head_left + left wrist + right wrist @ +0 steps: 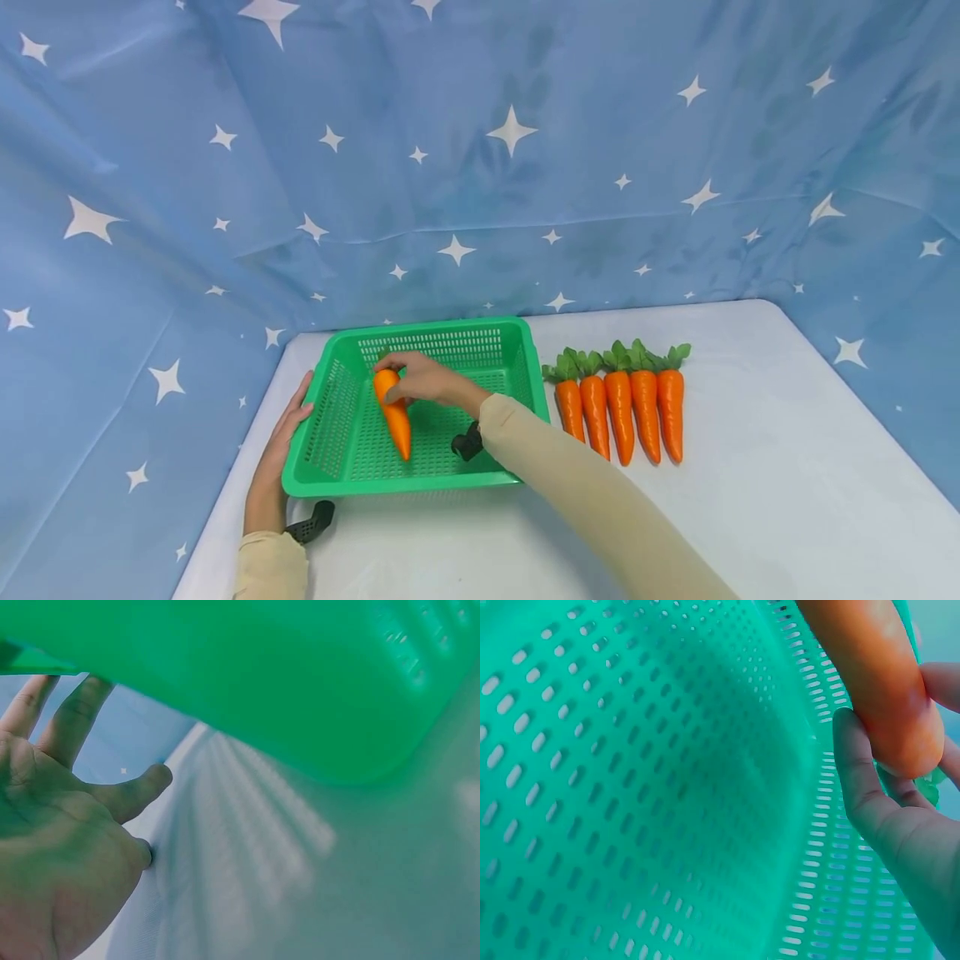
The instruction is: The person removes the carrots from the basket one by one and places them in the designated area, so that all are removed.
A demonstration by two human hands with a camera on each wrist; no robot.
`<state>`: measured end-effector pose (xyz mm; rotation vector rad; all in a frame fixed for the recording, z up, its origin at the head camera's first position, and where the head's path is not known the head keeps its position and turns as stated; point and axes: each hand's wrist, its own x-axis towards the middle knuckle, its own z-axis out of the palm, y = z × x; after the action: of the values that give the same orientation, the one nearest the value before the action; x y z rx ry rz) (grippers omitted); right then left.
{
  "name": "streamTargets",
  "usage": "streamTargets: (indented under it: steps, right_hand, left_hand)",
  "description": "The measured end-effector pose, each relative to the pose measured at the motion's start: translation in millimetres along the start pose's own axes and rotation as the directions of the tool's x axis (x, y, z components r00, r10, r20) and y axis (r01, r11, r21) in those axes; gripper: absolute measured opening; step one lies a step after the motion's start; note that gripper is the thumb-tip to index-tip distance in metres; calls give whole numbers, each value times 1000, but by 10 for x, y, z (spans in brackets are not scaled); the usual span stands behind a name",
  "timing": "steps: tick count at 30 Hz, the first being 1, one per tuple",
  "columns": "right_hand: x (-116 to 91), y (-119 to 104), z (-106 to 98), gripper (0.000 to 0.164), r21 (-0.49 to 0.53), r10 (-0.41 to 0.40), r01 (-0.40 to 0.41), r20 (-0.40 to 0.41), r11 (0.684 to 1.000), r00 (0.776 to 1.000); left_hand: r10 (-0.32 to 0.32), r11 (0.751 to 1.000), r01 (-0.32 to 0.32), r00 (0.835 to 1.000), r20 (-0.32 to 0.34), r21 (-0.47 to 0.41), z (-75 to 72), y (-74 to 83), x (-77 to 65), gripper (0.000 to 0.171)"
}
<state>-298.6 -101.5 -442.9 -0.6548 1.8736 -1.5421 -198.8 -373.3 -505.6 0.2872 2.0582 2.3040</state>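
Note:
My right hand (431,381) pinches an orange carrot (393,421) near its thick top, inside a green plastic basket (405,486). The carrot's narrow tip points toward me. In the right wrist view, thumb and fingers lie on opposite sides of the carrot (877,682), and a bit of its green leaves shows behind the fingers. At the basket's left side, my left hand (279,450) touches the outer wall and rim with its fingers extended. From the left wrist view, the palm (60,817) faces the camera with fingers spread beneath the green rim.
Several carrots (618,408) with leafy tops lie side by side on the white table (750,433), right of the basket. The right forearm crosses over the basket's right front corner. A blue star-patterned curtain (570,192) stands behind the table.

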Motion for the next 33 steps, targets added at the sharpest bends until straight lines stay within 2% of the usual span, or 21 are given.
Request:
streamTargets:
  steps: [7,12,19,23,30,33]
  right_hand:
    - [-82,-88,-121,53,31,4,-4,-21,1000,1000]
    - [-142,-119,-204,53,40,-6,7,-36,999,999]
    - [-239,-136,-334,55,46,-13,15,-48,999,999]
    - [-308,-145,-413,55,54,-23,26,-51,998,998]
    - [-483,-156,-587,58,51,-38,42,-69,998,997]
    - [-557,-158,-672,58,39,-41,44,-86,998,995]
  left_hand:
    - [-67,997,65,995,-69,-31,44,24,-55,67]
    - [-54,998,53,996,-66,-17,42,16,-50,67]
    - [20,999,-20,1000,7,-41,9,2,-17,68]
    - [42,998,-41,999,28,-46,2,-2,-5,68]
    - [9,999,-10,1000,-7,-52,-1,2,-28,68]
    - [19,997,-19,1000,4,-70,1,-8,-3,68]
